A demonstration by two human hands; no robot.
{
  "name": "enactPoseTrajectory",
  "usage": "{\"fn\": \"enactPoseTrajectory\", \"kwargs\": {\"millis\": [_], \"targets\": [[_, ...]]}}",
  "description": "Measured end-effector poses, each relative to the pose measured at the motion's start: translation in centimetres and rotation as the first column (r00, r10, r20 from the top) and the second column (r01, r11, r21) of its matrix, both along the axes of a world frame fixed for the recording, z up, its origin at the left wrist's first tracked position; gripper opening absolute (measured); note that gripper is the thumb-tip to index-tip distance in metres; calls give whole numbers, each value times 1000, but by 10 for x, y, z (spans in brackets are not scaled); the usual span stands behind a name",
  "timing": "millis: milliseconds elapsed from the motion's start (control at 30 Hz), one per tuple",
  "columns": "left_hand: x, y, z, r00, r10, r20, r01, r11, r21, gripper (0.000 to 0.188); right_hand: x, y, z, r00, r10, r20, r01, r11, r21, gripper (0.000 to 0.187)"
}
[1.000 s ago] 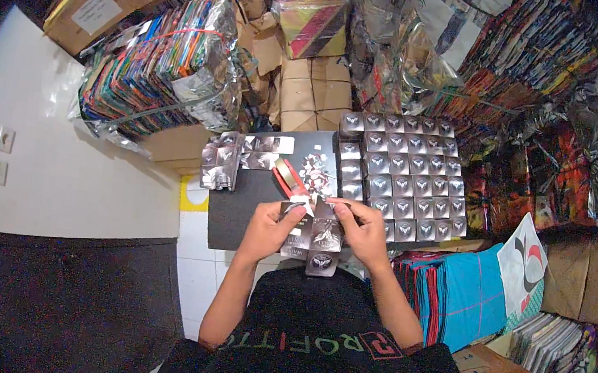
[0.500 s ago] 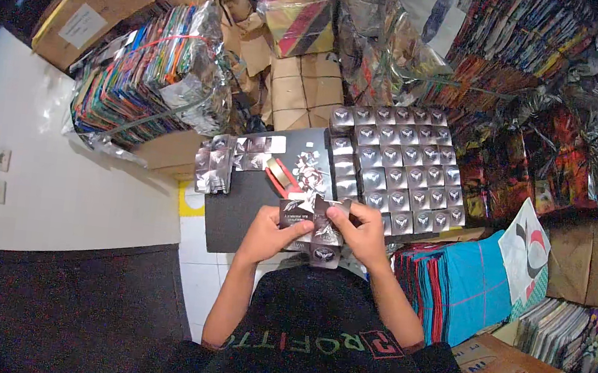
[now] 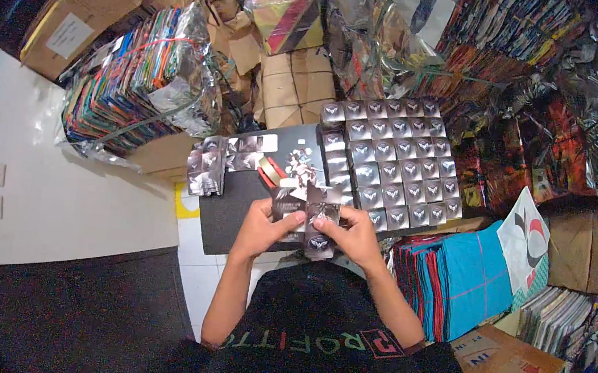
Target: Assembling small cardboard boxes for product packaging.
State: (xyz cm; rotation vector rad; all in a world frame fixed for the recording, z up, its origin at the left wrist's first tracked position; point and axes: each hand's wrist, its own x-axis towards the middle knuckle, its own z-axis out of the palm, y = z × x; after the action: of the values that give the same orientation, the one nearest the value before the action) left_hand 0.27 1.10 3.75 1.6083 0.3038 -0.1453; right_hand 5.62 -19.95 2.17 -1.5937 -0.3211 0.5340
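Between both hands, close to my body, is a flat printed carton blank (image 3: 318,245) in dark brown and silver with folding panels. My left hand (image 3: 263,231) grips its left panel, thumb pressed on top. My right hand (image 3: 354,239) pinches its right side, thumb near the centre fold. Beyond the hands lies a red tape dispenser (image 3: 271,175) with a tan roll. Beside it are small white and dark paper scraps (image 3: 303,165). More flat carton blanks (image 3: 206,171) are stacked at the table's left. Rows of small folded boxes (image 3: 401,171) cover the right side.
The black tabletop (image 3: 227,215) runs beneath these things. Plastic-wrapped bundles (image 3: 136,75) and brown paper parcels (image 3: 296,88) crowd the back. A pile of folded blue cloth-like pieces (image 3: 475,278) and an open-flapped cardboard box (image 3: 506,368) stand at right. A white wall (image 3: 59,176) is at left.
The view has tilted slightly. Both thumbs have moved on the carton blank, the right one lower and inward, and the blank sits a little farther left.
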Motion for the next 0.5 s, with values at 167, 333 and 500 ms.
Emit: {"fn": "enactPoseTrajectory", "kwargs": {"millis": [167,333,500], "targets": [[-3,6,-13,999,-48,-13,44,978,-206,18,2,-6,-10,996,-39,-84,45,997,70,25],[-1,0,-21,999,21,-25,-24,990,-141,15,2,-11,-8,973,47,-224,-34,997,63,23],[0,-3,-12,999,-12,-43,12,1000,-12,14,0,-13,-5,999,23,-38,-28,989,-146,24]]}}
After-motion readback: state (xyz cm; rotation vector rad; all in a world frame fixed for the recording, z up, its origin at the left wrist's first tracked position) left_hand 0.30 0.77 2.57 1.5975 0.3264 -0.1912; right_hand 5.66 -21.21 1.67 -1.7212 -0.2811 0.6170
